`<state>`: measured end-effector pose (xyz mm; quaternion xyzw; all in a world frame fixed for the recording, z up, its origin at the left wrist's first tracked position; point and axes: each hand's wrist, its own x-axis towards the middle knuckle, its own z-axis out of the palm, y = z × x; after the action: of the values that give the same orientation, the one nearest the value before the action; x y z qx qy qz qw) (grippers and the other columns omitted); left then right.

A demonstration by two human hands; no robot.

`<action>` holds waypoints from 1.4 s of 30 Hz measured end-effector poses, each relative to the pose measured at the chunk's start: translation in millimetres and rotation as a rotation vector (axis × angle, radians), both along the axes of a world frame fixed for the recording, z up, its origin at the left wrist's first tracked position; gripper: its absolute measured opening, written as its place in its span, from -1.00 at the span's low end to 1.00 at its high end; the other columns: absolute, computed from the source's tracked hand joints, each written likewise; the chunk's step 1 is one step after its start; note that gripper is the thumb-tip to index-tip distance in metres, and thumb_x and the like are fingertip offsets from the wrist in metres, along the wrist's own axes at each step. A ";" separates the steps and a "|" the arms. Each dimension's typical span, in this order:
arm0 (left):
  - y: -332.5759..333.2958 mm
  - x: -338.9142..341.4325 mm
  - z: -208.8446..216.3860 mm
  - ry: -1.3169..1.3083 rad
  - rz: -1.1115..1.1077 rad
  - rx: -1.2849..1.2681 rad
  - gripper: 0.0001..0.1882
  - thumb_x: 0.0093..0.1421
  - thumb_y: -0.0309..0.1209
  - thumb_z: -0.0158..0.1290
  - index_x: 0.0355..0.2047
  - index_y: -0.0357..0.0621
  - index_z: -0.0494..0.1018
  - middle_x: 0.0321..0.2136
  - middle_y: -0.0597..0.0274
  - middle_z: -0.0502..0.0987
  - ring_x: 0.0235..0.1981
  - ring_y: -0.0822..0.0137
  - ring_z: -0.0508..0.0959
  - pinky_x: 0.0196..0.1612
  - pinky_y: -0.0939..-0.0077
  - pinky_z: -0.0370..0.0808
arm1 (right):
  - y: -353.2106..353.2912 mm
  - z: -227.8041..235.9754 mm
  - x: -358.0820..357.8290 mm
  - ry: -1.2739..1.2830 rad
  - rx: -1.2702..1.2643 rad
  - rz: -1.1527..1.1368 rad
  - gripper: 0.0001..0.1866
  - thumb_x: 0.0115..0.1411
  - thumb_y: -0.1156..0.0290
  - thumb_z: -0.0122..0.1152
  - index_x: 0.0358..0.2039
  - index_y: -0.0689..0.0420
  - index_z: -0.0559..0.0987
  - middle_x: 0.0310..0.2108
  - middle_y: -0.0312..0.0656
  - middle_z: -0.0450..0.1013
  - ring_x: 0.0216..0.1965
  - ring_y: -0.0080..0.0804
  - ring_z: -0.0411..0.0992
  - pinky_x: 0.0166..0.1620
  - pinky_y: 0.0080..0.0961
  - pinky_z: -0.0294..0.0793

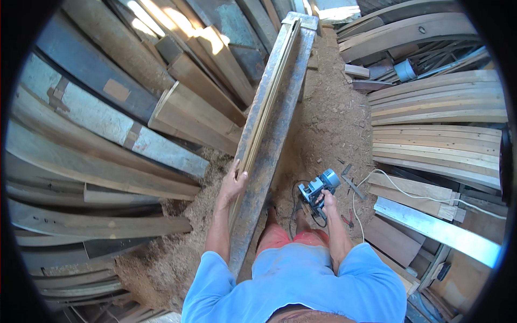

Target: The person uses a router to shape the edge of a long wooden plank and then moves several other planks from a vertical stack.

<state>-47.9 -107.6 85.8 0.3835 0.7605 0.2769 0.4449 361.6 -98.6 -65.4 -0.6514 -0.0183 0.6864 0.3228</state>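
A long narrow workbench (285,102) stretches away from me, its surface worn and stained. Along its left side lies a long, thin wooden strip (267,99). My left hand (231,184) is closed around the near part of that strip, thumb on top. To the right of the bench, my right hand (327,199) grips the handle of a teal and black power tool, which looks like a router (314,185). It hangs above the sawdust-covered floor, apart from the wood. A dark cord (294,196) loops beside it.
Stacked boards (436,142) line the right side, and large planks (107,145) lean at the left. On the sawdust floor (328,118) lie a metal bar (354,187) and red-handled pliers (350,218). A white cord (414,195) crosses the boards at the right.
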 end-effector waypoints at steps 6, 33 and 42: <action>-127.9 -18.6 -7.4 0.053 0.133 -0.077 -0.46 0.30 -0.18 0.09 0.24 -0.11 0.40 -0.01 -0.10 0.61 0.02 0.08 0.62 0.11 0.27 0.50 | 6.2 -11.6 0.6 0.160 -0.079 -0.028 -0.75 0.27 0.39 0.07 -0.58 0.05 0.37 -0.68 -0.27 0.28 -0.66 -0.39 0.28 -0.52 -0.29 0.41; -259.8 52.1 25.0 0.723 0.275 -0.405 -0.51 0.06 -0.12 0.27 -0.02 0.10 0.41 -0.26 -0.04 0.66 -0.19 -0.12 0.66 -0.15 -0.04 0.60 | -13.6 -16.5 -11.0 0.189 -0.134 0.330 -0.76 0.31 0.36 -0.02 -0.54 0.01 0.33 -0.68 -0.33 0.25 -0.67 -0.46 0.27 -0.53 -0.33 0.40; -262.5 48.8 27.7 0.672 0.234 -0.345 -0.41 0.09 -0.18 0.25 0.11 0.01 0.36 -0.08 -0.10 0.59 -0.06 -0.12 0.62 -0.08 -0.04 0.59 | -69.4 25.7 -56.6 0.179 -0.044 0.263 -0.77 0.31 0.40 -0.03 -0.52 0.04 0.30 -0.66 -0.31 0.25 -0.66 -0.47 0.25 -0.50 -0.36 0.39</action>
<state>0.9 -370.0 113.5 0.2830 0.9377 0.0531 0.1944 304.9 -168.0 -39.8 -0.5866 -0.0597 0.7782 0.2162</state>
